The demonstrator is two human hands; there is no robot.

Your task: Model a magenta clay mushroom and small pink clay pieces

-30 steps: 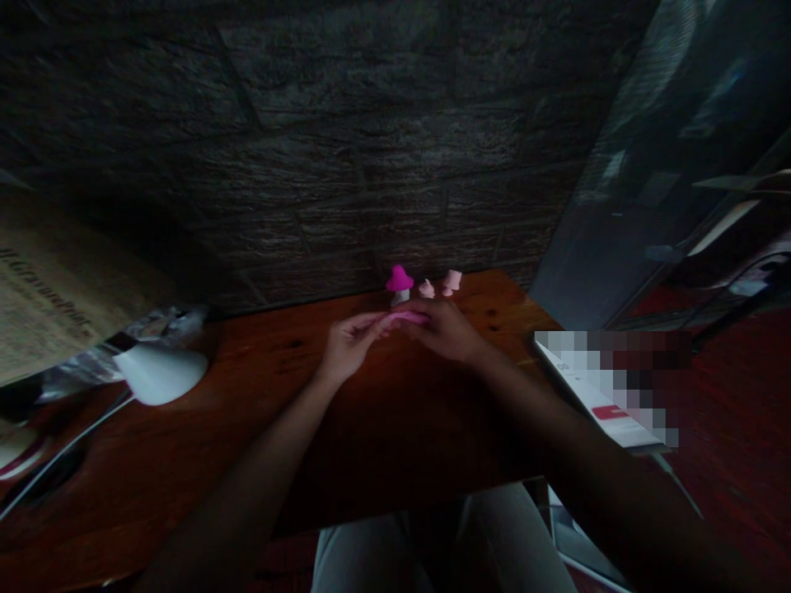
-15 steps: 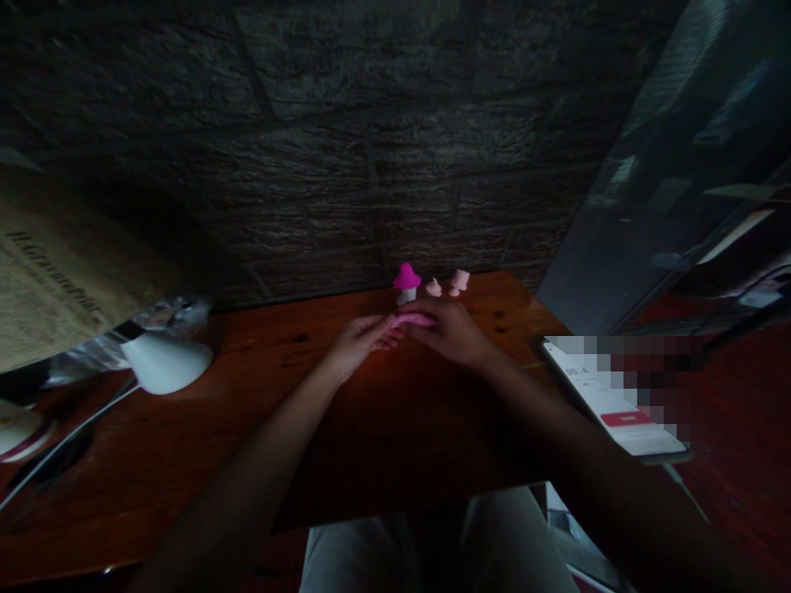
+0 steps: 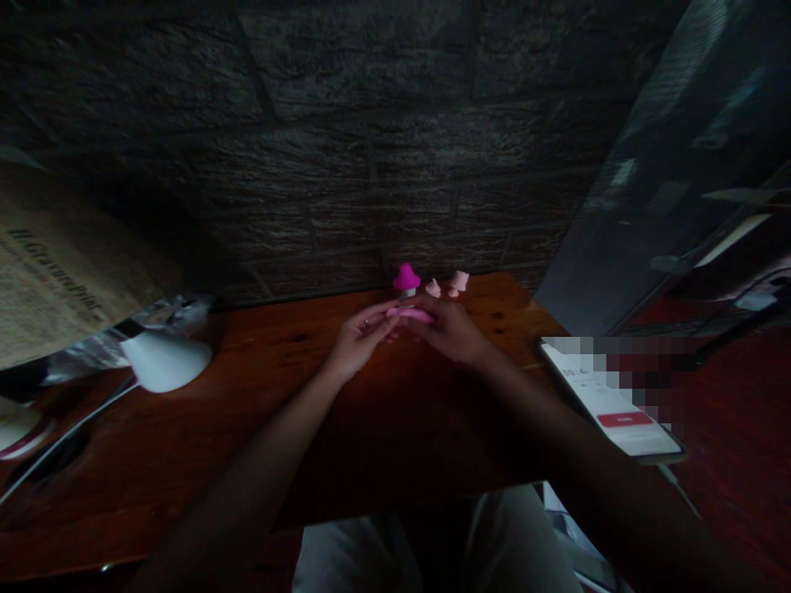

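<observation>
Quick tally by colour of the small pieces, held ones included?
Magenta-capped piece: 1
Pink strip between left hand and right hand: 1
Pale pink: 2, a small pointed piece and a cup-topped piece, counted as one though possibly two parts
Total: 4

Room light: dim, cool cast
Wall (image 3: 408,181): dark, faint sheen on its rough relief
Wooden table (image 3: 247,354): faint reddish glow, deep shadow toward the near edge
Phone (image 3: 636,436): bright screen, partly pixelated
Left hand (image 3: 357,342) and right hand (image 3: 454,329): soft, fine detail lost
Outer edges: stretched by wide-angle distortion
</observation>
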